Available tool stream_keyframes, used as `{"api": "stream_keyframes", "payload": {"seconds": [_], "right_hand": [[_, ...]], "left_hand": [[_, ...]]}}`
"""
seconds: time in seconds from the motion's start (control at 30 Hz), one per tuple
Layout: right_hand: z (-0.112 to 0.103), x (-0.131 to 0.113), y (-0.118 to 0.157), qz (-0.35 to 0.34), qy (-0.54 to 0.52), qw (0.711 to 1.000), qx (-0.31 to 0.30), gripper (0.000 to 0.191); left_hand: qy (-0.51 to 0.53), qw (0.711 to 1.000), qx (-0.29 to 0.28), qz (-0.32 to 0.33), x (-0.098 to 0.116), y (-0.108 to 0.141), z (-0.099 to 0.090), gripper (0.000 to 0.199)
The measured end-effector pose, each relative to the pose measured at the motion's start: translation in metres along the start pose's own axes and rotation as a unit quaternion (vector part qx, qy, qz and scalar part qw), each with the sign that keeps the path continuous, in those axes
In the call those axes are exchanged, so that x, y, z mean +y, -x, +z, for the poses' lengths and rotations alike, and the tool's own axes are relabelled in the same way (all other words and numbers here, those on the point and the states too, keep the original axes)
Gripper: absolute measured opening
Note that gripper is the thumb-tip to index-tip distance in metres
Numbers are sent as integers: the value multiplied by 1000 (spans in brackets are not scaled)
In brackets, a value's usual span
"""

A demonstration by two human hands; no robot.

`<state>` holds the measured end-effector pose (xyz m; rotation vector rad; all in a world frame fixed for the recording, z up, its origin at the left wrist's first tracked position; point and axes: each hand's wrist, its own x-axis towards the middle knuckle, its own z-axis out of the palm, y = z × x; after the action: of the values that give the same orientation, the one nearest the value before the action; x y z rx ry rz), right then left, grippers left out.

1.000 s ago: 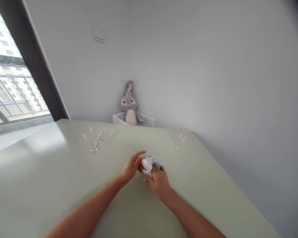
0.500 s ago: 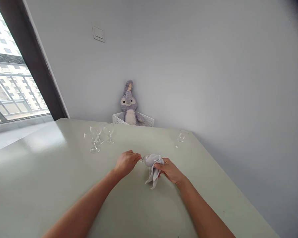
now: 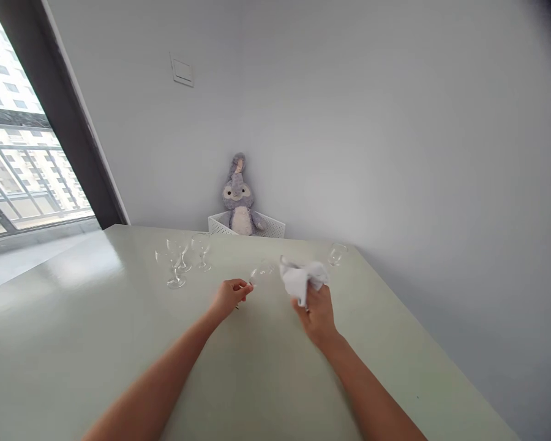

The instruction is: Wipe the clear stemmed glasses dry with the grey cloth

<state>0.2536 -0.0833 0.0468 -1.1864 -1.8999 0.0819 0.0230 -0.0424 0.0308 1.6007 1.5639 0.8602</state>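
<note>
My left hand [image 3: 231,296] is closed on the stem of a clear stemmed glass [image 3: 262,272], whose bowl tilts up and to the right. Its base is mostly hidden by my fingers. To the right, my right hand [image 3: 318,311] grips a white cloth [image 3: 302,278], bunched up and slightly blurred. A gap separates the cloth from the glass. Left of my hands, three clear stemmed glasses stand upright together: a front one [image 3: 175,269], one behind it [image 3: 182,252] and one to the right [image 3: 202,250].
Another small clear glass [image 3: 337,254] stands near the far right corner of the pale green table [image 3: 239,380]. Behind the table, a plush rabbit [image 3: 239,199] sits in a white perforated basket [image 3: 272,228] against the wall. A window [image 3: 27,165] is at left.
My right hand has drawn the cloth off the glass and moved it up and right. The glass bowl, covered before, is now bare and tipped more upward.
</note>
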Motion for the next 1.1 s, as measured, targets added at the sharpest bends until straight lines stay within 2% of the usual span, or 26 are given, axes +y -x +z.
{"api": "stream_keyframes", "payload": {"seconds": [0.07, 0.13, 0.17, 0.23, 0.3, 0.33, 0.4, 0.43, 0.47, 0.53, 0.6, 0.67, 0.7, 0.77, 0.83, 0.9, 1.0, 1.1], "right_hand": [[3, -15, 4, -103, 72, 991, -47, 40], [7, -26, 7, -142, 106, 981, -76, 39], [8, -30, 7, -144, 114, 980, -81, 38], [11, -31, 6, -123, 112, 983, -77, 36], [11, -24, 3, -72, 71, 993, -64, 32], [11, -18, 1, -37, 29, 997, -59, 30], [10, -4, -2, 61, -105, 991, -63, 27], [11, 3, -4, 120, -188, 972, -68, 27], [12, 9, -4, 180, -273, 942, -69, 28], [18, 14, -4, 291, -417, 860, -37, 27], [26, 10, -2, 367, -518, 772, 31, 26], [34, -2, 0, 405, -592, 692, 77, 30], [37, -10, 2, 408, -623, 663, 83, 34], [44, -25, 7, 393, -662, 634, 69, 40], [49, -35, 13, 370, -664, 648, 48, 38], [55, -40, 20, 356, -639, 681, 39, 34], [60, -38, 26, 331, -599, 729, 22, 31], [56, -33, 24, 311, -576, 756, -20, 30]], "left_hand": [[-59, 998, 11, 29, 2, 7, 10, 29], [-149, 982, 34, 112, 6, 16, 21, 20], [-198, 964, 45, 173, 8, 21, 25, 18], [-278, 911, 61, 299, 11, 29, 31, 21], [-320, 858, 69, 397, 14, 34, 34, 23], [-329, 839, 76, 426, 14, 35, 34, 22], [-327, 826, 86, 451, 12, 36, 34, 20], [-319, 828, 89, 452, 11, 35, 35, 20], [-308, 836, 93, 445, 10, 35, 36, 20], [-276, 862, 98, 414, 7, 33, 38, 22], [-237, 892, 107, 371, 5, 33, 41, 26], [-198, 917, 125, 322, 6, 33, 44, 31], [-182, 926, 134, 302, 6, 33, 45, 32], [-163, 935, 144, 279, 9, 35, 47, 32], [-153, 936, 149, 279, 12, 39, 51, 33], [-149, 933, 156, 289, 16, 44, 56, 35], [-160, 927, 168, 295, 21, 51, 62, 36], [-121, 941, 149, 278, 23, 51, 59, 32]]}}
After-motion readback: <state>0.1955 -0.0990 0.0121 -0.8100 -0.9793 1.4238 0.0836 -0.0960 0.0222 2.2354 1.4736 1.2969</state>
